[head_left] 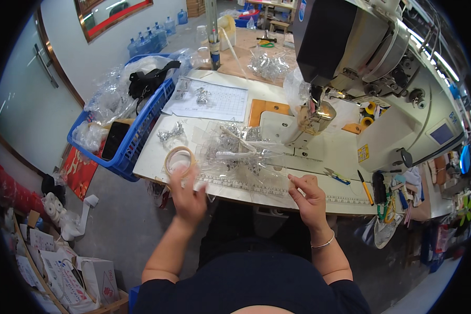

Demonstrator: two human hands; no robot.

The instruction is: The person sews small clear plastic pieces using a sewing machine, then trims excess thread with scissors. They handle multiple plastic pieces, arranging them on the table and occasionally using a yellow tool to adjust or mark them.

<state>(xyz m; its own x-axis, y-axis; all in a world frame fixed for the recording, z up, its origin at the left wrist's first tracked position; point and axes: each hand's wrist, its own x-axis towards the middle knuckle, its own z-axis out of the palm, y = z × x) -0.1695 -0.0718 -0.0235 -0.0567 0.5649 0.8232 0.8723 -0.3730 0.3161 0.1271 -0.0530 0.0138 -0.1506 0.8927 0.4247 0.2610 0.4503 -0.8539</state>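
Note:
My left hand (188, 198) is smeared by motion at the front left of the sewing table, its fingers looking spread. They overlap the lower rim of a tape roll (168, 160); whether they touch it I cannot tell. My right hand (310, 198), a bracelet on its wrist, is closed in a pinch at the front edge. Between thumb and forefinger it has the edge of a clear plastic bag (267, 184). Left of it lies a pile of clear bags with small silvery pieces (227, 144), a white strip (236, 155) across them.
A sewing machine (418, 120) stands on the right of the table (319, 183). Snips (337, 177) and an orange pen (365, 188) lie before it. A printed sheet (222, 102) lies behind the pile. The blue basket (133, 149) at left holds plastic and a phone (116, 140).

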